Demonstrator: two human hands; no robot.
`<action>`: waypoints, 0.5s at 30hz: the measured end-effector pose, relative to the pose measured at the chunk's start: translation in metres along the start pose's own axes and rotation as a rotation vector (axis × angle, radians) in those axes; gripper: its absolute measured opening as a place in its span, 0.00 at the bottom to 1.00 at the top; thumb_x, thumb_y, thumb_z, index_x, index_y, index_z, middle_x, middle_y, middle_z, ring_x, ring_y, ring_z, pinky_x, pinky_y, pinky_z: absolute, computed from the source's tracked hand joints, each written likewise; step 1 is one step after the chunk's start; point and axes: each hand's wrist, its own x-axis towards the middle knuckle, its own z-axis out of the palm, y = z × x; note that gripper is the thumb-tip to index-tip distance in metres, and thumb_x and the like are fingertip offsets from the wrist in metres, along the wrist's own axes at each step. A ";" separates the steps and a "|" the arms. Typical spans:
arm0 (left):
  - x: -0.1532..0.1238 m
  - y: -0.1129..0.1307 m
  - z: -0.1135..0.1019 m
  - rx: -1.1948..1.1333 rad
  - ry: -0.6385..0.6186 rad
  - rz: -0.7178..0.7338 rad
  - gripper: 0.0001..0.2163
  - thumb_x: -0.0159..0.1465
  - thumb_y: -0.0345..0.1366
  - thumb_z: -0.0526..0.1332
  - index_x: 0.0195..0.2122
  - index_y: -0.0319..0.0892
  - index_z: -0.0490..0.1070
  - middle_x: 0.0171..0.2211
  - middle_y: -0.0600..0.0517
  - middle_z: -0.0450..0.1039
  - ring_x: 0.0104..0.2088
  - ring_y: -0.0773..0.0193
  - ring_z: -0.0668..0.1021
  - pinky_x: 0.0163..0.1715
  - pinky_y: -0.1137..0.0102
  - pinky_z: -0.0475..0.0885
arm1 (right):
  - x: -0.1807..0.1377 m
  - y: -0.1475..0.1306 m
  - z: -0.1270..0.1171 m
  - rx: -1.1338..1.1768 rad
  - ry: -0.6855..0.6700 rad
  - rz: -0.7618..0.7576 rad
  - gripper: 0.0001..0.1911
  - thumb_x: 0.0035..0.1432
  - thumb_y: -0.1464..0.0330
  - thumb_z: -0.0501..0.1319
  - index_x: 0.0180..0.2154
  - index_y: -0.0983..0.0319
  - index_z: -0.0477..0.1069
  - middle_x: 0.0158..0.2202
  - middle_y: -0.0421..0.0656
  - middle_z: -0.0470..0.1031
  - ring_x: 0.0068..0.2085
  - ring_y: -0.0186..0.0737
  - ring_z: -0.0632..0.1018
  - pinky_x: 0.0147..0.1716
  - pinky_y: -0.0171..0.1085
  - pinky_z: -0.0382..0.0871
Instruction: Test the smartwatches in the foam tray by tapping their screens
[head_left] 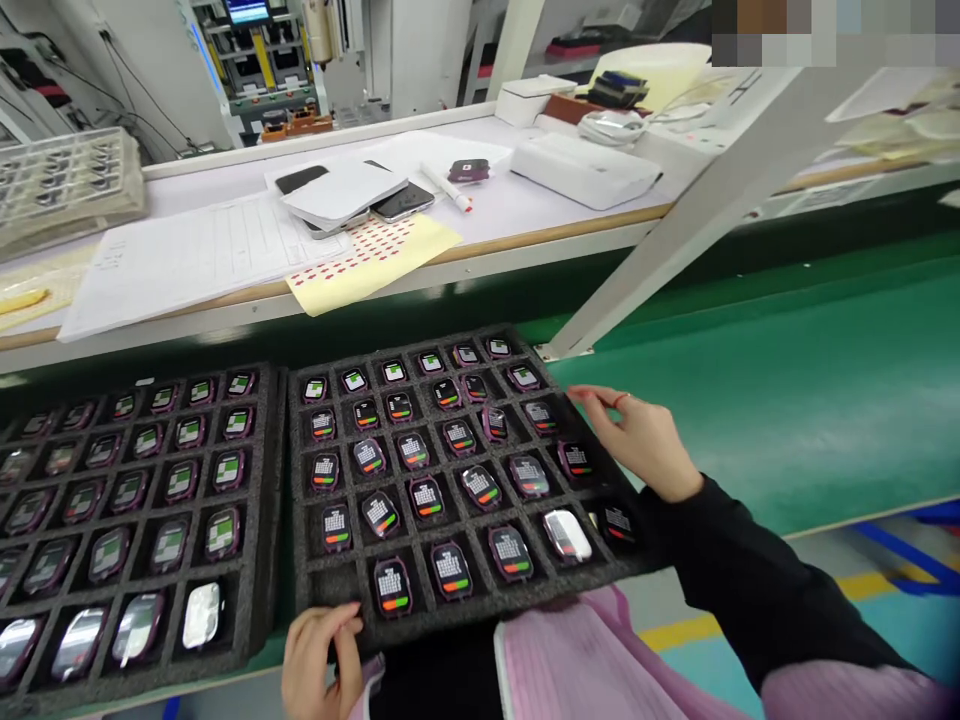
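A dark grey foam tray (480, 606) lies in front of me, divided into compartments. Nearly every compartment holds a smartwatch (427, 497) with a purple frame, and many of the screens are lit. One watch (567, 535) shows a white face. The near-left compartment is bare. My left hand (319, 655) is closed around the tray's near-left corner, thumb and index finger close together. At the right edge, my right hand (645, 440) grips the rim with its fingertips, palm outside the tray.
A second foam tray (262, 490) of watches stands close on the left. Behind, a shelf (495, 225) carries papers (202, 240), phones (405, 200), a marker (448, 187), another watch (469, 170) and a white package (585, 168). A slanted white post (637, 245) stands beyond the tray's far-right corner.
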 end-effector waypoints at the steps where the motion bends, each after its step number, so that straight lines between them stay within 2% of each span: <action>1: 0.002 -0.002 0.000 0.026 0.007 0.024 0.10 0.68 0.23 0.56 0.40 0.45 0.74 0.29 0.55 0.78 0.34 0.63 0.78 0.40 0.67 0.71 | 0.002 -0.004 -0.001 0.018 0.027 -0.036 0.26 0.68 0.58 0.46 0.47 0.64 0.79 0.46 0.51 0.81 0.50 0.59 0.80 0.50 0.50 0.75; 3: 0.006 -0.010 0.001 0.105 0.031 0.062 0.08 0.67 0.25 0.59 0.43 0.43 0.74 0.36 0.50 0.78 0.39 0.61 0.78 0.45 0.64 0.70 | 0.009 -0.012 0.000 0.053 0.038 -0.128 0.28 0.71 0.58 0.43 0.49 0.63 0.78 0.51 0.48 0.79 0.55 0.54 0.77 0.58 0.50 0.71; 7: 0.002 -0.031 0.009 0.123 0.060 -0.044 0.13 0.67 0.30 0.59 0.52 0.39 0.71 0.49 0.42 0.74 0.50 0.53 0.76 0.51 0.59 0.69 | 0.027 -0.025 0.007 0.081 -0.014 -0.295 0.28 0.72 0.59 0.42 0.51 0.63 0.78 0.51 0.48 0.79 0.56 0.50 0.76 0.59 0.49 0.70; 11: -0.012 -0.041 0.013 0.109 0.102 -0.102 0.17 0.66 0.32 0.61 0.57 0.39 0.70 0.54 0.40 0.73 0.55 0.50 0.75 0.55 0.56 0.69 | 0.037 -0.027 0.014 0.062 -0.016 -0.369 0.29 0.72 0.60 0.42 0.52 0.67 0.77 0.50 0.53 0.79 0.56 0.54 0.76 0.60 0.54 0.68; 15: -0.015 -0.035 0.016 0.047 0.114 -0.150 0.20 0.66 0.31 0.60 0.59 0.40 0.68 0.57 0.40 0.72 0.57 0.51 0.75 0.58 0.56 0.69 | 0.041 -0.025 0.017 0.053 -0.022 -0.414 0.27 0.73 0.62 0.43 0.49 0.66 0.78 0.45 0.53 0.81 0.57 0.55 0.75 0.64 0.59 0.61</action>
